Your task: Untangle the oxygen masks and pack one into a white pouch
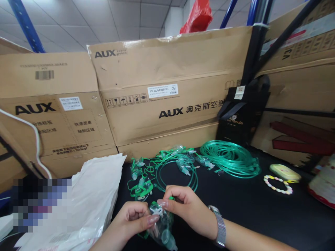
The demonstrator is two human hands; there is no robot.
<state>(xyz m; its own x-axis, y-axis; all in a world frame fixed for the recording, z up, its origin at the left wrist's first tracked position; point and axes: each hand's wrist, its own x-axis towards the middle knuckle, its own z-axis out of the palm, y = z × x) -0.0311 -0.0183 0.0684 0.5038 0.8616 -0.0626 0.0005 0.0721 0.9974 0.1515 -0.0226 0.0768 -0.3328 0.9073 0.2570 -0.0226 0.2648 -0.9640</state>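
Mask [161, 228], clr plastic, gripped w/ both hands [190, 211]; grn tubing coil [230, 160] near blk bag [244, 116].

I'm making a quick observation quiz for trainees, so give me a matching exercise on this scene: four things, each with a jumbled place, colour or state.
Column one
1. Clear mask
2. Green tubing
3. Beaded bracelet
4. Wristwatch

Column two
A. Beside the pale yellow case
B. Silver-coloured
C. Held between the left hand and the right hand
D. Coiled in front of the black bag

Right pairs: 1-C, 2-D, 3-A, 4-B
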